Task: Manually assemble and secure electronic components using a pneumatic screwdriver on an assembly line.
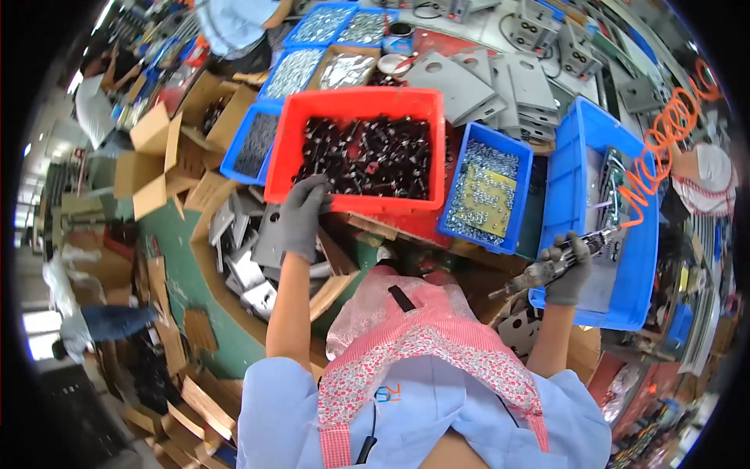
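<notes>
My left hand (pixel 303 219), in a grey glove, is at the near left corner of a red bin (pixel 359 205) full of small dark, shiny parts (pixel 367 156). Its fingers are bent together at the rim; what they hold, if anything, is hidden. Close beside that hand is a grey metal plate (pixel 269 238) with a hole. My gloved right hand (pixel 569 280) is wrapped round a pneumatic screwdriver (pixel 539 273), its tip pointing left. An orange coiled hose (pixel 642 181) runs from the tool's rear end up to the right.
A blue bin of small shiny screws or nuts (pixel 483 187) adjoins the red bin. Beneath the screwdriver is a large blue crate (pixel 644 273). An open cardboard box (pixel 205 262) of metal plates stands at the left. Grey plates (pixel 461 82) lie stacked farther back. Other people work nearby.
</notes>
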The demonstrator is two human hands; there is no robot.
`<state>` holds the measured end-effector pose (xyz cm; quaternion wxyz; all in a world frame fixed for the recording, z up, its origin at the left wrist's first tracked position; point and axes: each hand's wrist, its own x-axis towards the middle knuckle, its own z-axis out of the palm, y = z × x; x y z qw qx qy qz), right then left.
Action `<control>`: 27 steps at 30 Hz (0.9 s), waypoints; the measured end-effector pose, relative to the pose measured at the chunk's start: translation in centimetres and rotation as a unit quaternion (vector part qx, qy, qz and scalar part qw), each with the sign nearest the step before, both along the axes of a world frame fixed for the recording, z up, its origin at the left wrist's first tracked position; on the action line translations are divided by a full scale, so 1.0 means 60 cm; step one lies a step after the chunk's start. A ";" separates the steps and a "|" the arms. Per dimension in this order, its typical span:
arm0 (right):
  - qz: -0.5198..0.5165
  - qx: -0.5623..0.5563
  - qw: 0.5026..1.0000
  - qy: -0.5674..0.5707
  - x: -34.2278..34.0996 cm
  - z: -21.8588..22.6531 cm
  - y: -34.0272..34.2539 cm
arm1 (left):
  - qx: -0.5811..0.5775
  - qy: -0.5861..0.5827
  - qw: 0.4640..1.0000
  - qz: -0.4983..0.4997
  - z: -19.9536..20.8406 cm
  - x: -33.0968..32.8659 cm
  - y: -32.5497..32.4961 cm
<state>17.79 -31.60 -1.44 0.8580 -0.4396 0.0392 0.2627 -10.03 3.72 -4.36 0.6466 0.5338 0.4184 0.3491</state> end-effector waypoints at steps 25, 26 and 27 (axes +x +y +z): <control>-0.170 -0.101 0.980 0.028 -0.004 0.039 0.148 | 0.556 0.240 0.775 -0.181 -0.046 0.631 0.096; -0.146 -0.096 0.984 0.037 0.010 0.041 0.155 | 0.529 0.200 0.812 -0.145 -0.011 0.627 0.098; -0.127 -0.099 0.986 0.040 0.026 0.040 0.160 | 0.500 0.164 0.844 -0.108 0.023 0.612 0.099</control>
